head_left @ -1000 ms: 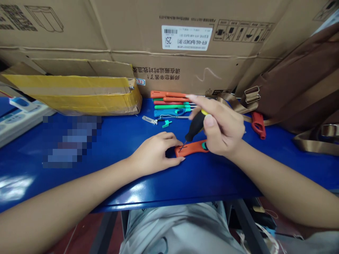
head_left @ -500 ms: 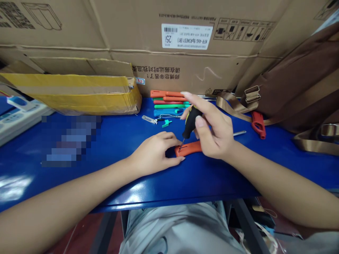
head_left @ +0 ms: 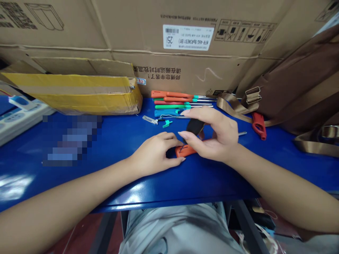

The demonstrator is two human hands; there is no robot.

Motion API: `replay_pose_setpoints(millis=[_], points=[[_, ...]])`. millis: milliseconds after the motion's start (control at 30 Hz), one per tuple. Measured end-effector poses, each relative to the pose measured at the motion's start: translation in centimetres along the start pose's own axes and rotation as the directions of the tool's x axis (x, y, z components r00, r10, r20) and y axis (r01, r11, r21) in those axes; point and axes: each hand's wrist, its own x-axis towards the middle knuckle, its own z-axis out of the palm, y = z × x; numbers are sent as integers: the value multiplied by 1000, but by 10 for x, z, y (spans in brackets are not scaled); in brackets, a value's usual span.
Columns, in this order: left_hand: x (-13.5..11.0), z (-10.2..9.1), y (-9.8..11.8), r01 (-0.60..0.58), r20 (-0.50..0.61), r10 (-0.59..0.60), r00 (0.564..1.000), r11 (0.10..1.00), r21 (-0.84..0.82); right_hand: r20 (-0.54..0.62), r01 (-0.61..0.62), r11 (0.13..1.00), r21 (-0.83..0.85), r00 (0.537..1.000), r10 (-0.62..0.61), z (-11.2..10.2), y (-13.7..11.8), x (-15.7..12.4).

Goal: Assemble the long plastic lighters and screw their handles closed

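My left hand (head_left: 155,151) rests on the blue table (head_left: 111,169), fingers curled and pinched on the left end of an orange tool handle (head_left: 185,151) lying flat. My right hand (head_left: 215,135) is wrapped round a small black-handled screwdriver (head_left: 193,127), its thin tip pressed into the orange handle near my left fingertips. The right part of the orange handle is hidden under my right hand.
A row of orange, green and blue tools (head_left: 174,103) lies at the back against a big cardboard box (head_left: 169,46). A yellow-taped box (head_left: 79,93) sits back left, a white power strip (head_left: 16,116) far left, a brown bag (head_left: 299,84) with straps and a red part (head_left: 259,125) right.
My right hand has rolled over and lowered, laying the screwdriver flatter, with the tip staying on the orange handle. My left hand has not moved.
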Motion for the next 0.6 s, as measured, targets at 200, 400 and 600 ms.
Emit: replay_pose_setpoints(millis=[200, 400, 600], points=[[0, 0, -1, -1, 14, 1, 1000, 1000, -12, 162, -82, 988, 132, 985, 60, -3, -2, 2], [0, 1, 0, 18, 0, -18, 1000, 1000, 3, 35, -17, 997, 76, 999, 14, 3, -4, -1], [1, 1, 1, 9, -1, -9, 1000, 1000, -29, 64, -15, 997, 77, 998, 10, 1, -9, 0]])
